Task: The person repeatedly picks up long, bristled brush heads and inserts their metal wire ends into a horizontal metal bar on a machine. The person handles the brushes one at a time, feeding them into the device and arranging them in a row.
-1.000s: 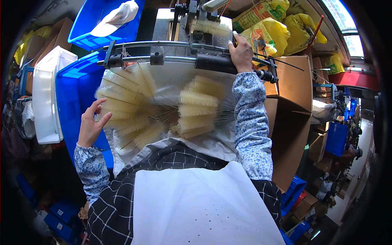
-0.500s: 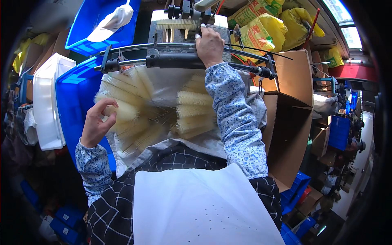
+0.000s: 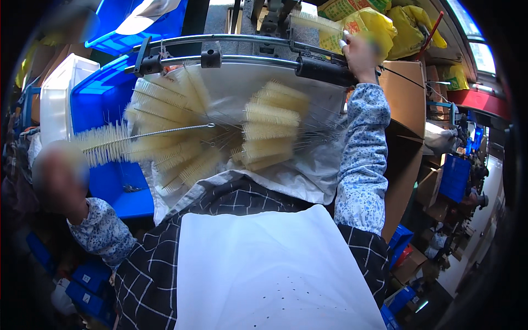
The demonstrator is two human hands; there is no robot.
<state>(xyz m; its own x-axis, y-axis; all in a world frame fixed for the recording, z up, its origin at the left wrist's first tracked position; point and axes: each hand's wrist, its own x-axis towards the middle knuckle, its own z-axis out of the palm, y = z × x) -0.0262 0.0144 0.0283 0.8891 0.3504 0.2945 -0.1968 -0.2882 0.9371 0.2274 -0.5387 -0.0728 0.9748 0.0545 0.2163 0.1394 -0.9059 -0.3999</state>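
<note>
My left hand (image 3: 61,177), blurred, is at the left and closed on the bristle end of a bottle brush (image 3: 107,142). The brush's twisted-wire handle (image 3: 173,130) points right and ends in a small loop. At the upper right my right hand (image 3: 363,58), partly blurred, grips the sliding carriage (image 3: 324,70) on the machine's rails. Beside its fingertips, another pale bristle brush (image 3: 316,22) sits in the machine. On the white cloth (image 3: 225,88) below lie two fanned piles of cream brushes, a left pile (image 3: 165,104) and a right pile (image 3: 272,129), their wire handles toward the right.
A blue bin (image 3: 126,201) with a few wire bits stands left of the cloth, beside a white tub (image 3: 58,102). Another blue bin (image 3: 107,36) behind holds a white cap (image 3: 146,15). Cardboard boxes (image 3: 401,99) stand at right. Yellow sacks (image 3: 412,33) lie behind them.
My right hand and the carriage have slid right along the rails, with the machine's brush. My left hand has moved left and down, and now holds a brush out over the blue bin.
</note>
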